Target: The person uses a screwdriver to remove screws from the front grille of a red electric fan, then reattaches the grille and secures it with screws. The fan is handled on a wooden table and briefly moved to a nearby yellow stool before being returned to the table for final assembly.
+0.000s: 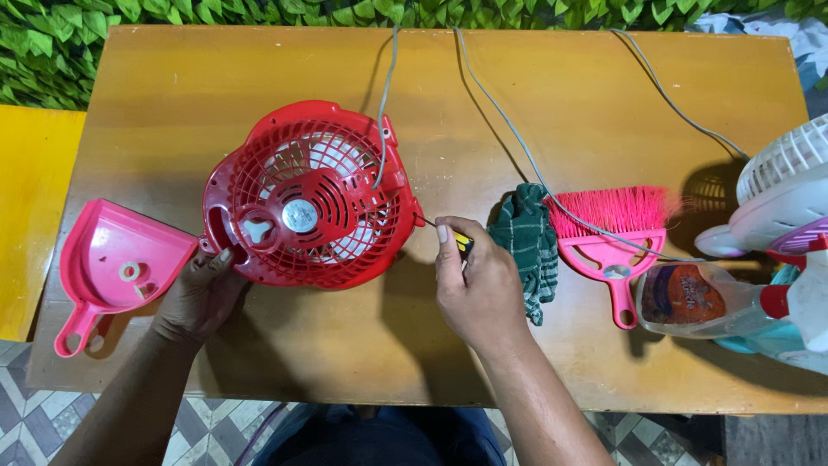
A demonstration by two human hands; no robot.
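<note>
View from above, as worn on my head. A red fan [309,197] lay face-down on the wooden table [535,112], its slotted rear grille turned up and a silver round cap at the centre. A grey cord [383,95] ran from the top edge of the table down onto the fan's upper right side.

My left hand [200,298] rested at the fan's lower left rim, fingers curled against the casing and the thumb pressed to its edge; it steadied the housing rather than wrapped around it. My right hand [479,289] was closed on a screwdriver [453,235] with a yellow and black handle, the thumb lying along the top of the handle. The thin shaft pointed left and its tip met the fan's right side, just below a small lug on the rim. Whether the tip sat in a screw could not be told.

A pink dustpan [108,267] lay just left of the fan, near my left hand, with a small white ring inside it. To the right of my right hand lay a green checked cloth [528,242], touching a pink brush [614,233] crossed by a second grey cord. Further right lay a clear plastic spray bottle [703,302] on its side, and a white fan [780,194] stood at the frame's edge.
</note>
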